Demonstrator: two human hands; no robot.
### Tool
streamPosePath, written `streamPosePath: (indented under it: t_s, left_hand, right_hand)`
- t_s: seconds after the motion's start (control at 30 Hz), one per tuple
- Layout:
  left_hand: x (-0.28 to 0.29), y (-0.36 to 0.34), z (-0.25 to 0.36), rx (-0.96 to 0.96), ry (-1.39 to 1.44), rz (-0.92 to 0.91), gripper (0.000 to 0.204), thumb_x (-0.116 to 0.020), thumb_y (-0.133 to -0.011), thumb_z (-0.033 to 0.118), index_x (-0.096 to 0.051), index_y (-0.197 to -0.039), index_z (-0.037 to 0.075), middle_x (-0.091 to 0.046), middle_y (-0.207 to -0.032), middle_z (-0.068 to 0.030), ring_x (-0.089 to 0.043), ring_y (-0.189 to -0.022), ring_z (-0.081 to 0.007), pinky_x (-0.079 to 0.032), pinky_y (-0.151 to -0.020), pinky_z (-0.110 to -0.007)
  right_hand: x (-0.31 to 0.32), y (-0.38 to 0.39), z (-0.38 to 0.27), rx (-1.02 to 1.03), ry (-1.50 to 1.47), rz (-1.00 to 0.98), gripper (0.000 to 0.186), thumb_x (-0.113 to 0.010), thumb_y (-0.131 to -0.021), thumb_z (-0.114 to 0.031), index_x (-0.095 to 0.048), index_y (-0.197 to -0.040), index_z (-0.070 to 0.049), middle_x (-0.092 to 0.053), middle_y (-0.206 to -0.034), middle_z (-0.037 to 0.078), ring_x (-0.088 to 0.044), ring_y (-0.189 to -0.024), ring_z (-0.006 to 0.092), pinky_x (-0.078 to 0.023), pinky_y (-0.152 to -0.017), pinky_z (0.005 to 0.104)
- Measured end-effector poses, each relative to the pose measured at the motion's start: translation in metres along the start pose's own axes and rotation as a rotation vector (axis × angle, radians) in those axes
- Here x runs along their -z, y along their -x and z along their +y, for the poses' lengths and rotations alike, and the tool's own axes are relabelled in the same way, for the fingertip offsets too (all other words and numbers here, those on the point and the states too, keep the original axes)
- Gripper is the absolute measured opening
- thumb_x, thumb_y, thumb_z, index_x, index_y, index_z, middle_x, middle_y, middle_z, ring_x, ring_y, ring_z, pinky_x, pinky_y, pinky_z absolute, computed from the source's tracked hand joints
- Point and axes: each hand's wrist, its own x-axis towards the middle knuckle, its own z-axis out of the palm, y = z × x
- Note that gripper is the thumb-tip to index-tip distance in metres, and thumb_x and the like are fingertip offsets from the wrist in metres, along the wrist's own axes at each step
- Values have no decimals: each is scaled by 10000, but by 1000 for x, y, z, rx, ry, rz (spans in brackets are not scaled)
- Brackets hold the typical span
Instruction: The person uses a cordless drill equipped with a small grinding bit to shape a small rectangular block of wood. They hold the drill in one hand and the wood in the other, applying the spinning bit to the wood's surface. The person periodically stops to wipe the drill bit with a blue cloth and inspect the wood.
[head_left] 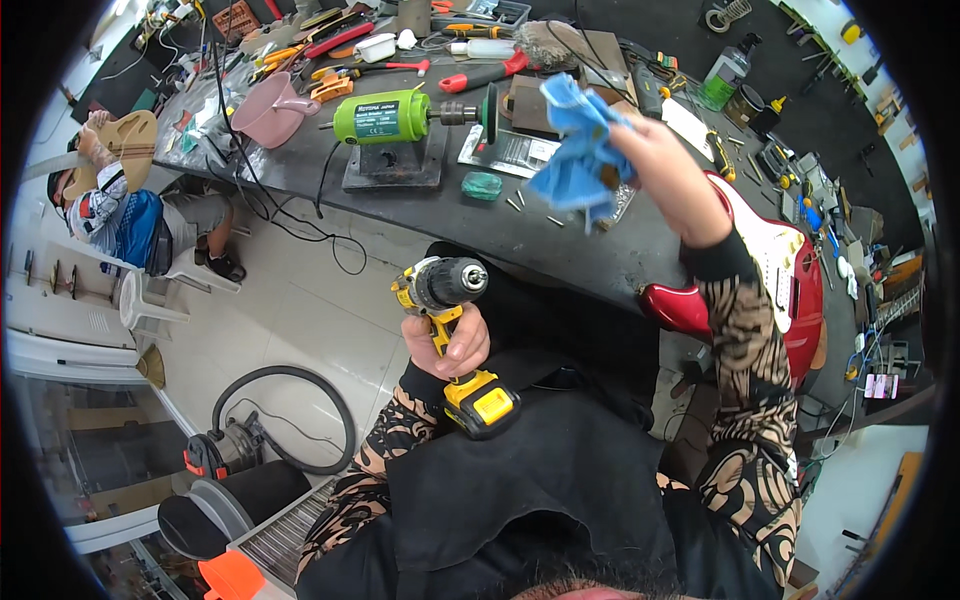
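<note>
My left hand (447,343) is wrapped round the handle of a yellow and black cordless drill (455,285), held over my lap with its chuck tilted upward. My right hand (665,165) is raised over the bench, closed on a crumpled blue cloth (577,135) that hangs from the fingers. Below that arm a red electric guitar (805,310) with a white pickguard lies on the bench, partly hidden by my sleeve. A green bench grinder (378,118) with a disc stands left of the cloth, beside a small green translucent block (481,185) and several thin metal pins.
The dark bench (540,250) holds hand tools, a pink jug (275,110), a green bottle (725,75) and loose cables. Another person (145,220) sits at the left with a light wooden guitar (128,150). A vacuum (225,460) with a curved hose stands lower left, near an orange funnel (230,575).
</note>
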Motion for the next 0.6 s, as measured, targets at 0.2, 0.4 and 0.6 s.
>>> streamPosePath:
  t_s: [0.2, 0.4, 0.6]
  left_hand:
    - [3, -6, -2, 28, 33, -47, 841, -766, -1048, 320, -360, -1712, 1, -762, -954, -202, -680, -561, -172, -576, -492, -285]
    - [-7, -7, -1, 22, -60, 34, 848, -771, -1049, 341, -370, -1698, -28, -767, -961, -229, -671, -525, -165, -564, -475, -274]
    - [0, -18, -12, 75, 43, -32, 769, -728, -1066, 386, -448, -1602, -89, -752, -924, -252, -682, -513, -150, -563, -468, -240]
  right_hand:
    - [56, -77, 22, -37, 445, 152, 493, -721, -1064, -441, -704, -1258, 13, -739, -1025, 51, -650, -837, 138, -536, -778, 309]
    - [36, -39, 35, 417, 800, 369, 680, -794, -1027, -365, -565, -1521, 42, -675, -1371, 228, -693, -1231, 374, -561, -1049, 430]
    - [-72, 90, -11, 472, 153, -232, 618, -753, -1059, -241, -531, -1591, -19, -602, -1535, 189, -630, -1362, 305, -482, -1172, 436]
